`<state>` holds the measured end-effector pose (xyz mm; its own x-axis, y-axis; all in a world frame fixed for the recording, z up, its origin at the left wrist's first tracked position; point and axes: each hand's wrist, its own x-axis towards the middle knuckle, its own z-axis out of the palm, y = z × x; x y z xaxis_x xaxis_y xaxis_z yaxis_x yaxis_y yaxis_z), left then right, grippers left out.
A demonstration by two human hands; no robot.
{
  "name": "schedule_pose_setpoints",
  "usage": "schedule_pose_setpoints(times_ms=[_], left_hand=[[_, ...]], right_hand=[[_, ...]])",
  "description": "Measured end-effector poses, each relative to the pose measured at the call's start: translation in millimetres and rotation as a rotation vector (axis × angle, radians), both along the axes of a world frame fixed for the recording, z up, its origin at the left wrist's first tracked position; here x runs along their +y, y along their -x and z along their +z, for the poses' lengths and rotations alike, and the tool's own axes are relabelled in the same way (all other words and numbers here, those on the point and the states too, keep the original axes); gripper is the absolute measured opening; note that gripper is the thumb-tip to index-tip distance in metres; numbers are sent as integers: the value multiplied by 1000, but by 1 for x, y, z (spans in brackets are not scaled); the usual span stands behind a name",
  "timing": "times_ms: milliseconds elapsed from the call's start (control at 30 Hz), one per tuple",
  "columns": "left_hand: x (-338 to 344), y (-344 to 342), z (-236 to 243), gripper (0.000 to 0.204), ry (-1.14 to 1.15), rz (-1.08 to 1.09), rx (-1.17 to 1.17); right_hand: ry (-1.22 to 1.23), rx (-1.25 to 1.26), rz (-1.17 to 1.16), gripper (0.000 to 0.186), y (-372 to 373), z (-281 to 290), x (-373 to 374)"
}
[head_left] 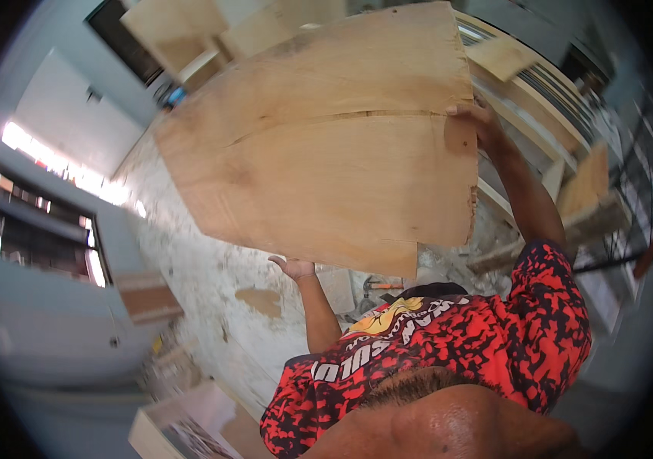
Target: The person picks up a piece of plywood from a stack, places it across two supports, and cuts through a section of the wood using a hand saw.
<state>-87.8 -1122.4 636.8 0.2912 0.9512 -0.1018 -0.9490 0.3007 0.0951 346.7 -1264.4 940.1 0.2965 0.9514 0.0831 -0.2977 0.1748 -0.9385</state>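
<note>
A large thin plywood sheet (326,176) is held up before me, off the floor. A long crack runs across its face, and its right edge is ragged and splintered. My right hand (473,122) grips that right edge, with the thumb on the near face and the other fingers mostly hidden behind. At the lower edge, my left hand (294,267) holds the sheet from below. Its thumb points out to the left, while the rest of its fingers are out of sight behind the wood.
Wooden frames and boards (548,115) are stacked to the right. A hammer (382,285) with an orange handle lies on the stained floor (219,283) near my body. An open wooden box (189,421) stands at lower left. Other panels (173,30) lean at the back.
</note>
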Motion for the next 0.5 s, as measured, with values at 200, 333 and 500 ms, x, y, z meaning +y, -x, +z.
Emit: schedule_pose_setpoints(times_ms=[200,333,500], left_hand=[[16,-84,46,65,-104,-171,-24],[30,-141,101,59,-225,-366,-262],[35,-196,200,57,-312,-408,-233]], right_hand=[[-162,-186,-266,32,-107,-17,-101],[-22,-1027,-894,49,-131,24,-142],[-107,-1483,-1568,44,-23,89,-193]])
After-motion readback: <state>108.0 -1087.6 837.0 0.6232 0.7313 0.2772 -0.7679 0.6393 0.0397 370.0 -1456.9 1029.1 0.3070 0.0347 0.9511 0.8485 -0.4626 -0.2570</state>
